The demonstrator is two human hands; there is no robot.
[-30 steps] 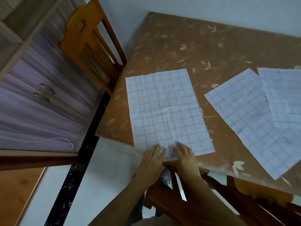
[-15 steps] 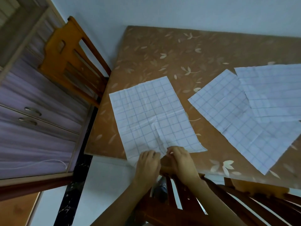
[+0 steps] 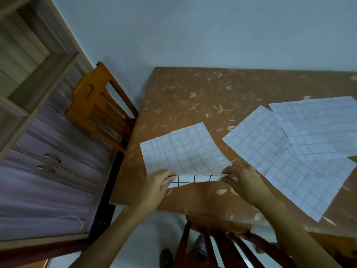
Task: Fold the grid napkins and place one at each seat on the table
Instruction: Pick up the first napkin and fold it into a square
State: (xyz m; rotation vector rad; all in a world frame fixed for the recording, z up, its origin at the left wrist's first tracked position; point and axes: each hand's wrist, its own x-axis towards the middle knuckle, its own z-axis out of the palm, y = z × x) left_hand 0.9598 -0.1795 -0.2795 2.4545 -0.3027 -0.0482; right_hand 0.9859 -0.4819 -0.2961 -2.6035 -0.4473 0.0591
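Left hand (image 3: 156,183) and right hand (image 3: 242,179) each pinch the grid napkin (image 3: 183,151) near edge, lifted off the table (image 3: 193,97).

- The napkin (image 3: 185,151) no longer lies flat on the bench (image 3: 193,97). Its near edge is now lifted and rolled over, so dark grid lines show underneath.
- The left hand (image 3: 156,182) and right hand (image 3: 243,178) were close together in the middle. Now they are apart, each pinching one end of the lifted edge.
- Both hands are farther up the bench than before.
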